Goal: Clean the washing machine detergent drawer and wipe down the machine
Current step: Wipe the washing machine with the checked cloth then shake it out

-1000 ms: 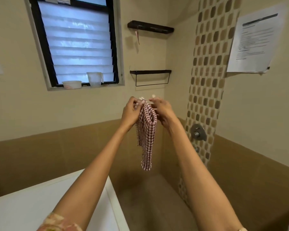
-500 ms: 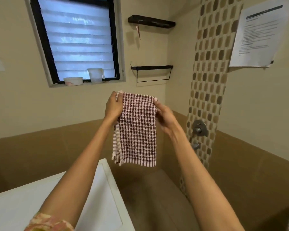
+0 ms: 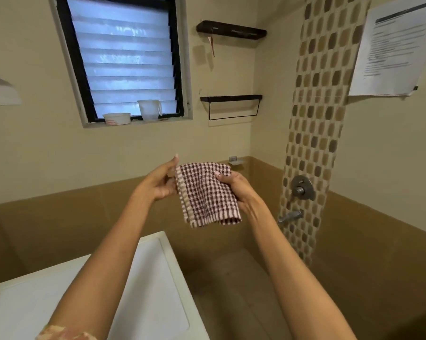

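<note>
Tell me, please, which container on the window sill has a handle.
The taller translucent jug, on the right; the low white tub beside it has none.

The cloth (image 3: pixel 207 192) is checked in dark maroon and white, with a pale striped border. The washing machine (image 3: pixel 158 278) top is plain white. The wall (image 3: pixel 35 143) is cream above and tan-brown below. The mosaic strip (image 3: pixel 317 119) mixes brown and beige patches. The window frame (image 3: pixel 67 45) is black, its louvres (image 3: pixel 126 69) pale blue-white. The paper (image 3: pixel 391 50) is white with black print. The tub (image 3: pixel 117 118) is white with red marks. The sleeve (image 3: pixel 60 333) is pink-and-cream floral.
</note>
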